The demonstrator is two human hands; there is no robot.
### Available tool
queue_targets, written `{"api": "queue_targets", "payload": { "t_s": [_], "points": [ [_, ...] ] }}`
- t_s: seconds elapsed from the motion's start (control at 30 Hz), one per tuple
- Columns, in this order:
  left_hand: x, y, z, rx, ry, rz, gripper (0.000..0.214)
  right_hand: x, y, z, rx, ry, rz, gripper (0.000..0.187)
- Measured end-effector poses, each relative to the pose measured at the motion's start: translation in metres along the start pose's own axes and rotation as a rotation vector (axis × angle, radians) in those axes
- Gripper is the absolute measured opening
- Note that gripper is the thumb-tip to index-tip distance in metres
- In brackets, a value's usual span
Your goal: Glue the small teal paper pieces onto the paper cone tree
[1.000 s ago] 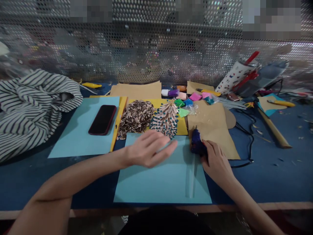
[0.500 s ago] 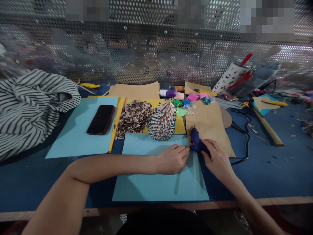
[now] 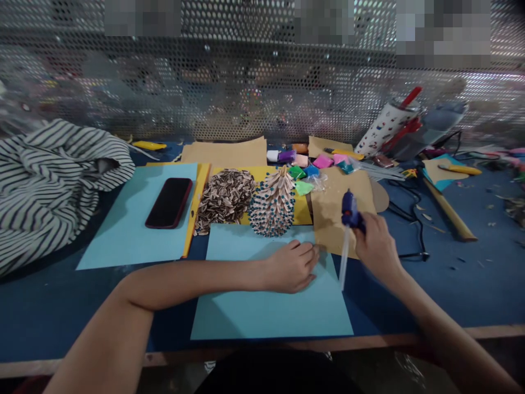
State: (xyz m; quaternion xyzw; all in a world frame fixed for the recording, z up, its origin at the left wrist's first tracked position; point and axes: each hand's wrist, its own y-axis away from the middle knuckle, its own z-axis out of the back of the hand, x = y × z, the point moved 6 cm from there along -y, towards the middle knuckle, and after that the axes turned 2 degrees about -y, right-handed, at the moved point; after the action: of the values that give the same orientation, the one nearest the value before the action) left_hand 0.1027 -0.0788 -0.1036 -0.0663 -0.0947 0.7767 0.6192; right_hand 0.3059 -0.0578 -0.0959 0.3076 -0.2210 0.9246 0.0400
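Observation:
My right hand [image 3: 379, 245] grips a dark blue hot glue gun [image 3: 350, 208] by its handle, its nozzle pointing away from me. A long clear glue stick [image 3: 344, 260] juts from the gun's back end. On a light blue sheet [image 3: 270, 317] rests my left hand [image 3: 292, 266], its fingers curled together; anything between them is hidden. Just beyond this hand stands a cone-shaped craft [image 3: 272, 208] of overlapping pale seeds or shells with blue dots at their tips. To its left lies a heap of striped sunflower seeds [image 3: 225, 194].
A phone [image 3: 169, 202] lies on another blue sheet [image 3: 123, 230], with striped cloth [image 3: 53, 186] further left. Colourful clay packets [image 3: 322, 161] sit behind the brown paper [image 3: 332, 224]. A black cord [image 3: 420, 230], a wooden stick [image 3: 451, 213] and a tumbler [image 3: 381, 128] are to the right.
My right hand has carried the glue gun rightward and slightly away from my left hand, and the glue stick now slants over the sheet's edge. My left hand has hardly moved.

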Motion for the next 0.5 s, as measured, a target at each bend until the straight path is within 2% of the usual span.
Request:
{"api": "queue_targets", "payload": {
  "t_s": [0.03, 0.1, 0.17, 0.27, 0.33, 0.5],
  "points": [
    [0.0, 0.0, 0.0, 0.004, 0.0, 0.006, 0.045, -0.006, -0.01, 0.004, -0.018, -0.143, -0.073, 0.019],
    [0.001, 0.001, -0.001, 0.007, 0.008, 0.016, 0.045, -0.01, -0.028, 0.009, -0.006, -0.243, -0.115, 0.02],
    [0.002, 0.002, -0.001, 0.009, 0.01, 0.013, 0.046, -0.011, -0.042, 0.007, 0.048, -0.432, -0.155, 0.026],
    [0.002, 0.003, -0.002, 0.012, -0.011, 0.011, 0.046, -0.01, -0.056, -0.002, 0.115, -0.733, -0.226, 0.023],
    [0.002, 0.004, -0.003, 0.01, -0.018, 0.019, 0.047, -0.011, -0.06, -0.008, 0.13, -0.816, -0.255, 0.025],
    [0.003, 0.004, -0.001, -0.006, 0.003, 0.022, 0.047, -0.019, -0.06, -0.015, 0.112, -0.836, -0.293, 0.037]
  ]
}}
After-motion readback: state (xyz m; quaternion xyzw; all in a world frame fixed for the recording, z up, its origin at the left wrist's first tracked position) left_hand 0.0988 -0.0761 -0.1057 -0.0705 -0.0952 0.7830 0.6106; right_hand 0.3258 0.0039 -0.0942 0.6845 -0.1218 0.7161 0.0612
